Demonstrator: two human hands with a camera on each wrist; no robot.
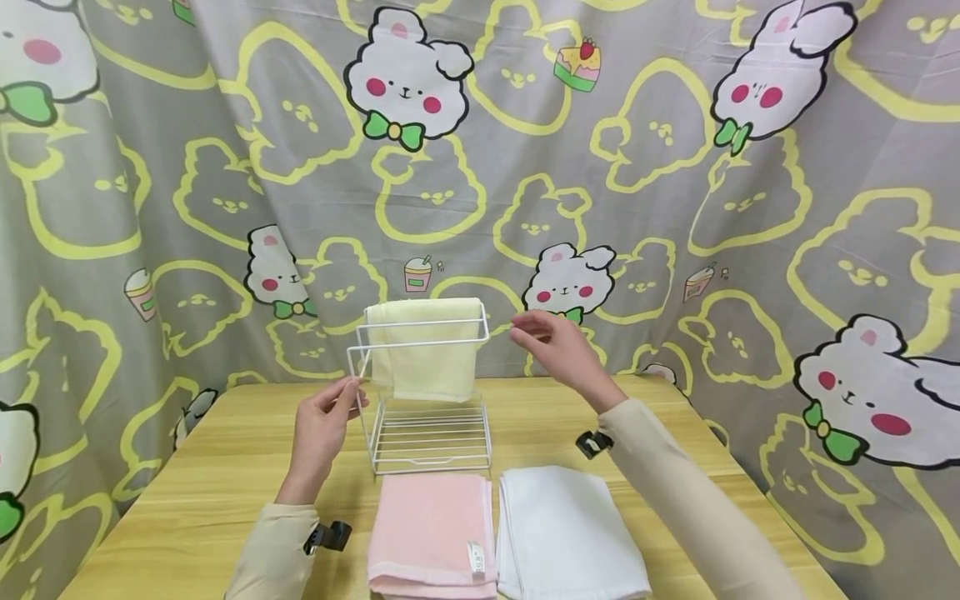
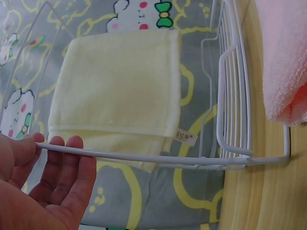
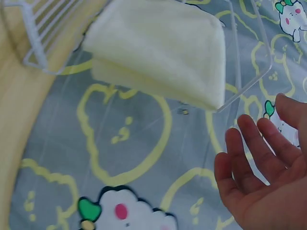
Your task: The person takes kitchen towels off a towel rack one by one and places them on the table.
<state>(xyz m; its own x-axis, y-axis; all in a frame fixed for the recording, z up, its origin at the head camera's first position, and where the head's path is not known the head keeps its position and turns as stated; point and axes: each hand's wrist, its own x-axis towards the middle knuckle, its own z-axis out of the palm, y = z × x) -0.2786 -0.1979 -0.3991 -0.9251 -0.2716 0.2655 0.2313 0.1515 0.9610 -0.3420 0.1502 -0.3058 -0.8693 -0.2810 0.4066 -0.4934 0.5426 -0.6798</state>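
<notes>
A white wire rack [image 1: 431, 458] stands on the table, and a folded pale yellow towel [image 1: 427, 358] hangs over its rearmost top bar. My left hand [image 1: 324, 421] pinches the rack's left upright between thumb and fingers; the left wrist view shows the white wire [image 2: 124, 155] in that grip. To the right of the rack, my right hand [image 1: 558, 350] is raised in the air, fingers loosely bent and holding nothing. In the right wrist view that hand [image 3: 268, 177] is apart from the towel [image 3: 158, 48] and the rack's bars.
In front of the rack lie a folded pink towel [image 1: 431, 533] and, to its right, a folded white towel [image 1: 570, 533]. They rest on a wood-grain table [image 1: 202, 467]. A grey patterned curtain [image 1: 495, 167] hangs behind and along both sides.
</notes>
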